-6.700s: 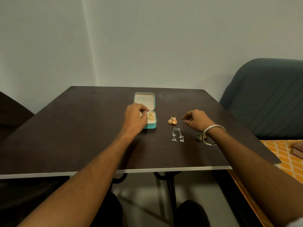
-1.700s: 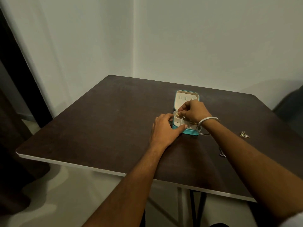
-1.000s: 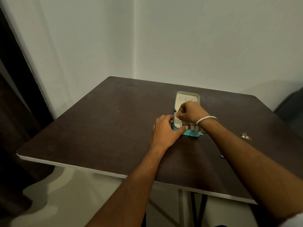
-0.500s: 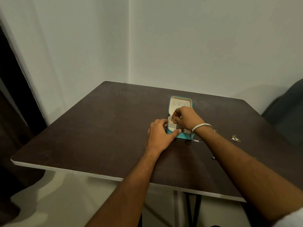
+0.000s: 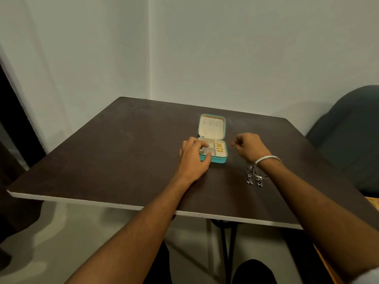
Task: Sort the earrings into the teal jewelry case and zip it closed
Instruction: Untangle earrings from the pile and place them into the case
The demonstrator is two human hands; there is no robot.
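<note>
1. Teal jewelry case [image 5: 215, 160] is shown lying open on the dark table [image 5: 114, 152], its cream-lined lid [image 5: 211, 128] folded back on the far side of the compartmented tray.
2. Gold earrings [image 5: 219, 146] are seen in the tray's right-hand compartments; the left-hand compartments are partly covered by the left hand [image 5: 193, 158], and what they contain cannot be told.
3. The left hand is laid on the case's near-left corner: its fingers are curled over the tray's left rim and its thumb is pressed against the near wall, so the case is judged to be held steady.
4. The right hand [image 5: 249, 147] is held just to the right of the case, apart from it and seemingly above the tabletop; its fingers are loosely curled, and nothing is seen between them. A silver bangle [image 5: 266, 159] is worn at the wrist.
5. 2 silver drop earrings [image 5: 254, 178] lie side by side on the table, to the right of the case and nearer the viewer than it, just beside the right wrist and partly hidden by it. Their long axes run roughly from the case's far side toward the viewer.
6. The right hand is judged the nearer hand for them: a pull back toward the viewer is called for, then a carry leftward to the case. Zipping is not yet done.
</note>
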